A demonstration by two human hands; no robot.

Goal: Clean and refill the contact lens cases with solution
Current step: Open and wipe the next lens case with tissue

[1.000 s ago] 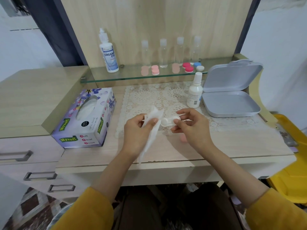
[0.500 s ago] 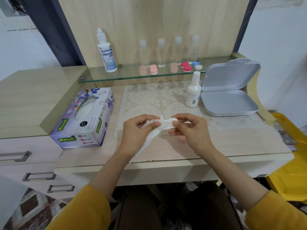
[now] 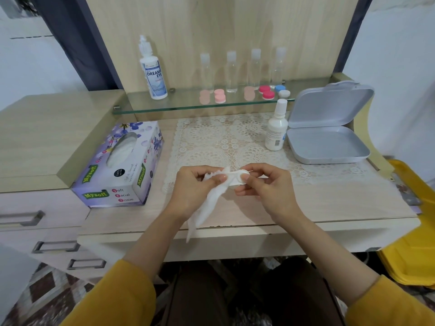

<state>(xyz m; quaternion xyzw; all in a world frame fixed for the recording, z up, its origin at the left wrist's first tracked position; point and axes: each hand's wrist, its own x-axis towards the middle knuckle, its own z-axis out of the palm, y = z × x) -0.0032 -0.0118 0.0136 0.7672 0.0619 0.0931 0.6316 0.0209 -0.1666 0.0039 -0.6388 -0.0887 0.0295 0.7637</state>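
Observation:
My right hand (image 3: 266, 188) pinches a white contact lens case (image 3: 239, 177) above the front of the desk. My left hand (image 3: 196, 190) grips a white tissue (image 3: 209, 205) and presses it with the thumb against the case's left well; the tissue's tail hangs over the desk edge. A small white solution bottle (image 3: 276, 128) stands on the lace mat (image 3: 223, 142). A larger Dream Eye solution bottle (image 3: 153, 71) stands on the glass shelf (image 3: 188, 105), with pink, red and blue-white lens cases (image 3: 267, 92) further right.
A purple tissue box (image 3: 122, 165) sits to the left of my hands. An open grey plastic box (image 3: 327, 130) lies at the right. Several clear bottles (image 3: 231, 71) line the shelf's back. A yellow bin (image 3: 414, 227) stands right of the desk.
The tissue, held loosely beside the case before, is now pushed onto the case's left well by my left thumb. Both hands have drawn closer together.

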